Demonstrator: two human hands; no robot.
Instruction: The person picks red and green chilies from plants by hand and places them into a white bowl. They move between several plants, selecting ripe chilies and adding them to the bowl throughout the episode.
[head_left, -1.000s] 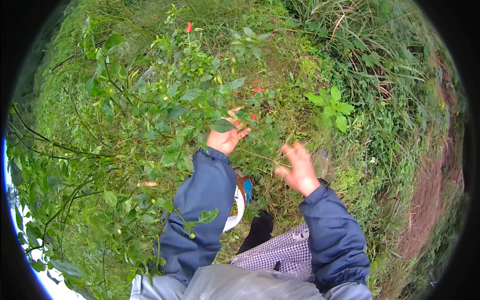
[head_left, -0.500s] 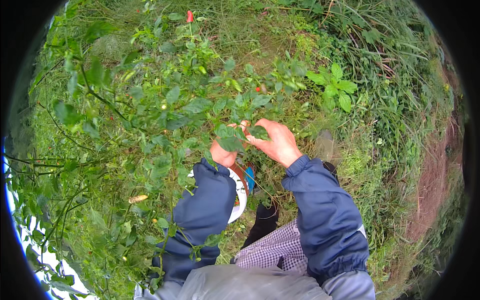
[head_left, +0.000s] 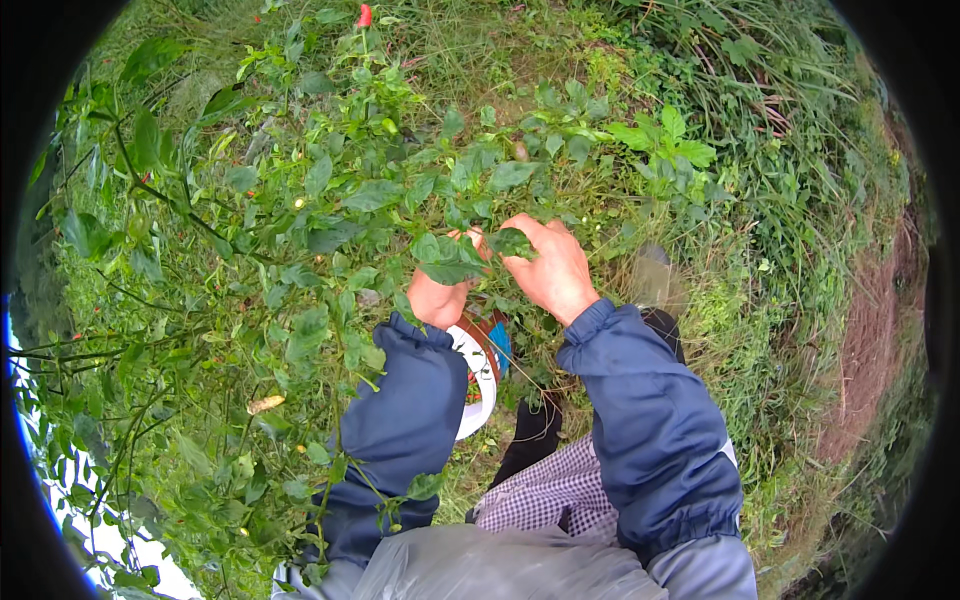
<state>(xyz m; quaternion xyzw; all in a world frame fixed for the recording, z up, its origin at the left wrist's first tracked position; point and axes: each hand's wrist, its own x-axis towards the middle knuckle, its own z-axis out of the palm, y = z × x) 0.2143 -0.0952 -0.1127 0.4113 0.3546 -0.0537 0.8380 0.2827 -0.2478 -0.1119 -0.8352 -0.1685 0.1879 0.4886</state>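
Observation:
Both my hands reach into a leafy green chili pepper plant (head_left: 375, 195). My left hand (head_left: 437, 297) is curled, its fingertips mostly behind a broad leaf (head_left: 450, 262). Close beside it, my right hand (head_left: 556, 270) has its fingers bent in toward the left one, and a dark leaf (head_left: 512, 243) covers their tips. What either hand pinches is hidden. Below my left wrist stands a white round container (head_left: 484, 400), partly under my sleeve, with small red pieces inside. A red chili pepper (head_left: 364, 16) shows at the top of the plant.
Branches (head_left: 170, 200) spread across the left side and over my left sleeve. A yellowish, dried-looking pod (head_left: 265, 405) hangs there. Something blue (head_left: 499, 347) sits by the container. Broad-leaved weeds (head_left: 672, 145) and grass grow at right, beside a brown strip of ground (head_left: 865, 350).
Both hands have shifted slightly left, and a small gap has opened between them. The foliage has moved a little up and left in view. A red spot above the hands no longer shows.

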